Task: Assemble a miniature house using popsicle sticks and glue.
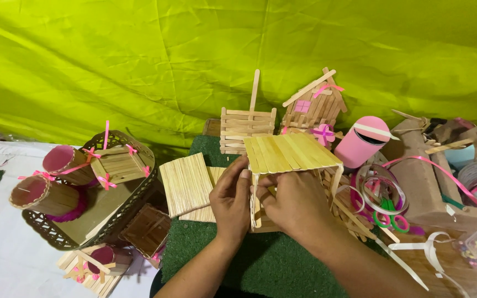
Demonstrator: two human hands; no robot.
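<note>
Head view: left hand and right hand both grip a stick-built box frame (flat slat roof on top) over green matting. A loose slat panel lies just left.

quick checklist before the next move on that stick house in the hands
1. Left hand on the stick house: ok, its fingers press the front left edge under the roof panel.
2. Right hand steadying the house: ok, it rests against the front wall.
3. Roof panel sitting flat: cannot tell, it lies on top of the frame but the joints are hidden.
4. House base on the green mat: ok, it stands on the mat.
5. Loose stick panel out of the way: ok, it lies apart, on the left hand's side.
6. Scissors and pink ribbon near the right forearm: not ok, they lie close beside it.
</note>
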